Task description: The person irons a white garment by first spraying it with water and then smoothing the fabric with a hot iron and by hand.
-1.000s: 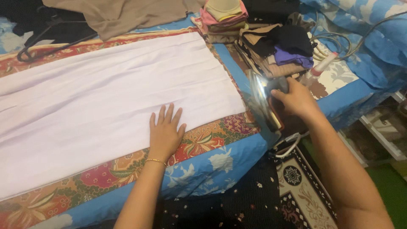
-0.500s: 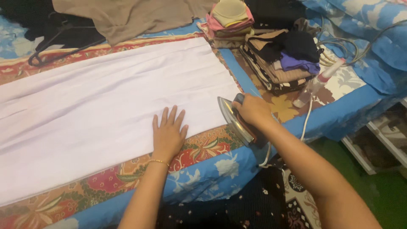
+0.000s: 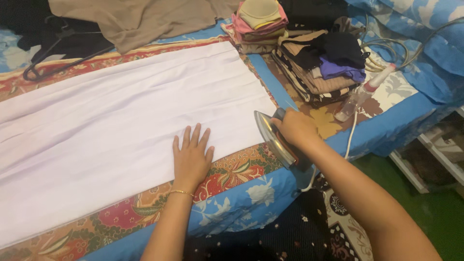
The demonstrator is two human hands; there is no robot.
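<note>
The left hand [image 3: 191, 155] lies flat, palm down and fingers spread, on the near edge of a white cloth [image 3: 121, 121] that is laid out long across a floral batik spread [image 3: 232, 169] on a bed with a blue flowered sheet [image 3: 241, 198]. A thin gold bracelet [image 3: 180, 193] circles that wrist. The right hand [image 3: 296, 128] is closed around the handle of an electric iron [image 3: 275, 140], which is tilted up on its side with the shiny soleplate facing left; it sits at the near right corner of the white cloth, just off its right end and over the batik border near the bed's front edge. The iron's white cord [image 3: 352, 133] runs back along the bed's right side, past a clear spray bottle [image 3: 360, 96] with a red and white top lying on the spread. Just behind the right hand stands a stack of folded clothes [image 3: 319, 67] in tan, black and purple, with a second, smaller pile [image 3: 258, 21] of pink and beige pieces beside it at the far edge. A brown garment [image 3: 135, 19] lies rumpled at the far side, and a black clothes hanger [image 3: 53, 60] rests near the far left corner
</note>
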